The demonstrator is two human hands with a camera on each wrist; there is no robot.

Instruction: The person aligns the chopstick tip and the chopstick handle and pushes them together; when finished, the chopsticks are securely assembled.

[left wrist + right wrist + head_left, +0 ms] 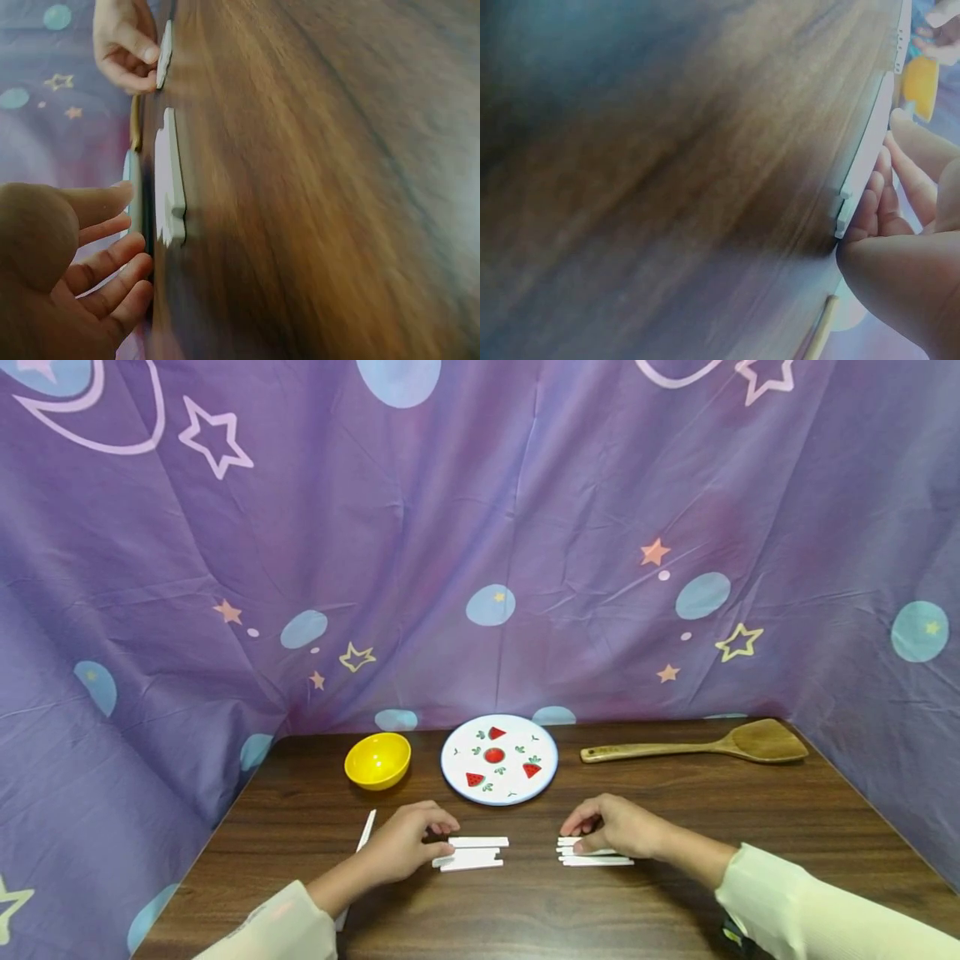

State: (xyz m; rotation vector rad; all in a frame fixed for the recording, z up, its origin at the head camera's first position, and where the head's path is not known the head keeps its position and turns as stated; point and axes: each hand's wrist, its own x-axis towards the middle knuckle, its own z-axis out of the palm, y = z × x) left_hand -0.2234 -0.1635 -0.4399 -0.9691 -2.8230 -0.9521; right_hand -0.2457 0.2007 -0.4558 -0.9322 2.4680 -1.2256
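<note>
Two groups of thin white sticks lie flat on the wooden table, the left sticks (474, 857) and the right sticks (603, 862). My left hand (411, 842) hovers at the left end of its group, fingers loosely bent and apart. In the left wrist view, the left hand (90, 262) holds nothing, and the left sticks (169, 180) lie beyond the fingertips. My right hand (621, 827) is over the right group, thumb and fingers spread around the sticks' near portion. In the right wrist view its fingers (889, 199) are close beside the sticks (866, 161); contact is unclear.
Behind the hands stand a yellow bowl (378, 762), a white plate with watermelon pictures (457, 760) and a wooden spatula (761, 742). Another white strip (367, 829) lies left of my left hand, partly hidden by the forearm. A purple patterned cloth (450, 527) surrounds the table.
</note>
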